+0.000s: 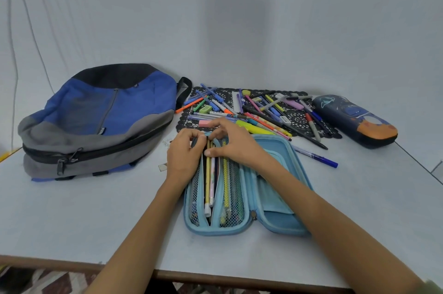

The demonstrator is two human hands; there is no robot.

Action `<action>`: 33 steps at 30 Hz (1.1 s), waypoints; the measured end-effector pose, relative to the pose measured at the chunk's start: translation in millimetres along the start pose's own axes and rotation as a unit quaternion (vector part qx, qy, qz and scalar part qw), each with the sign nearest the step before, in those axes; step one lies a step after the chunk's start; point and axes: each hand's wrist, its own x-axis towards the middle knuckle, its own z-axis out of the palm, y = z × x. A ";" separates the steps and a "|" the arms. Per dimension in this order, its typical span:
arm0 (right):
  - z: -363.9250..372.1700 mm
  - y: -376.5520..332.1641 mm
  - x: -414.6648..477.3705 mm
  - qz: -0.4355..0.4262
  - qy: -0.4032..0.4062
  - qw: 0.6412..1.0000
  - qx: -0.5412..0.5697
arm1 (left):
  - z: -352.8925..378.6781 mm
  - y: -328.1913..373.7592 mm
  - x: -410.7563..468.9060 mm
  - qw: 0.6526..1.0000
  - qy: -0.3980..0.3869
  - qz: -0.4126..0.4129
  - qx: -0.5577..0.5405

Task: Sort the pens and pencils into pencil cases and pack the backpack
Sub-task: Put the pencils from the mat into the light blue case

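A light blue pencil case [275,197] lies open in front of me, with several pencils [208,183] tucked under its mesh pockets. My left hand [183,154] grips the case's far left edge, fingers curled on it. My right hand [232,142] presses down on the tops of the pencils at the far end of the case. A heap of pens and markers [259,114] lies on a black lace mat [299,117] beyond the case. A blue, grey and black backpack [100,121] lies zipped at the left.
A dark blue and orange pencil case [354,121] lies shut at the far right. A loose blue pen [316,157] lies right of the open case. A pink eraser [205,123] and a green eraser [205,108] are on the mat. The table's front edge [215,277] is near me.
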 end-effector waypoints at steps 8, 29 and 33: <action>-16.8 -7.5 -3.6 0.010 -0.017 0.998 -0.061 | -10.4 -1.7 2.0 0.989 -0.076 -0.081 -0.093; -23.0 -30.1 -16.4 0.020 -0.108 0.992 -0.066 | -19.7 3.3 -5.1 0.981 -0.194 0.006 0.015; -34.2 -37.4 -24.0 -0.029 -0.227 0.959 -0.166 | -35.2 7.0 -5.4 0.955 -0.280 -0.051 -0.079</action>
